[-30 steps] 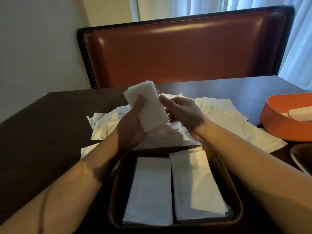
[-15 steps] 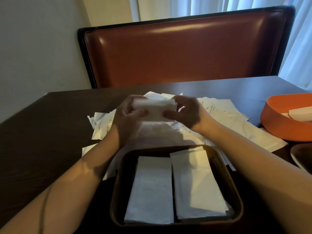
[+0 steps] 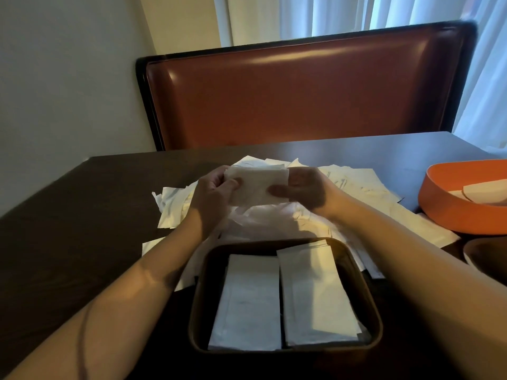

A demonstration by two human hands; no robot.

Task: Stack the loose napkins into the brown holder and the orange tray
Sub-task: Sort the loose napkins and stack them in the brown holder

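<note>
Both thumbs are pressing on the near face of a folded napkin (image 3: 256, 185), other fingers curling behind it. Left hand (image 3: 211, 196) is pinching the left end, right hand (image 3: 307, 192) is pinching the right end. Napkin is being held flat-ish and crosswise, lifted above the loose napkin pile (image 3: 356, 187).

Pile is lying spread over the dark table (image 3: 68, 229), reaching from left of the left wrist across to the orange tray (image 3: 450, 215). Tray is sitting at the right edge of view, holding at least one white napkin (image 3: 485, 189).

Brown holder (image 3: 365, 294) is sitting nearest the camera, between the forearms, just this side of the pile. Inside it two napkin stacks are lying side by side: left stack (image 3: 248, 303), right stack (image 3: 315, 294), touching along the middle.

Another dish rim (image 3: 482, 256) is showing at far right below the tray. Brown padded seat back (image 3: 301, 97) is standing behind the table.
</note>
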